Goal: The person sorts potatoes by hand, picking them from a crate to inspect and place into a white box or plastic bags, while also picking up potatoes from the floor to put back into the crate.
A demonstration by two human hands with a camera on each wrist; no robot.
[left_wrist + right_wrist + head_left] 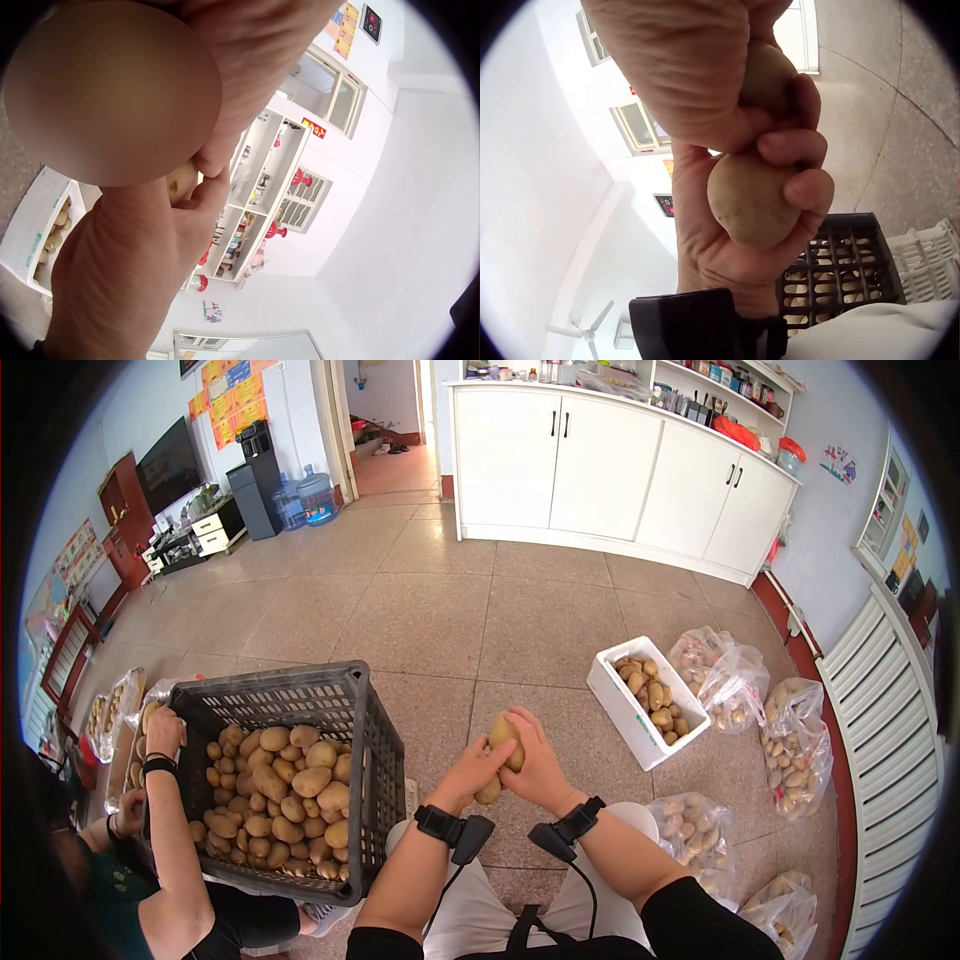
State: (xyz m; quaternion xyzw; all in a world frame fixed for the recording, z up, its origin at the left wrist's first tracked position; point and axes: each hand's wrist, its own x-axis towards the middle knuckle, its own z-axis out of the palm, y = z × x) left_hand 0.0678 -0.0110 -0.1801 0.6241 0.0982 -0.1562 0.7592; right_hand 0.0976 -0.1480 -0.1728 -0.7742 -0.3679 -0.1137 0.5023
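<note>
Two potatoes are held close together between my hands, in front of my lap. My left hand curls its fingers round the lower potato, which fills its palm in the right wrist view. Fingers of my right hand wrap over the upper potato, partly covered there. The hands touch each other. In the left wrist view a blurred brown oval covers much of the hands, and a bit of potato shows between fingers.
A black crate of potatoes stands at the left, beside another person's arm. At the right are a white foam box of potatoes and several plastic bags of them. White cabinets line the far wall.
</note>
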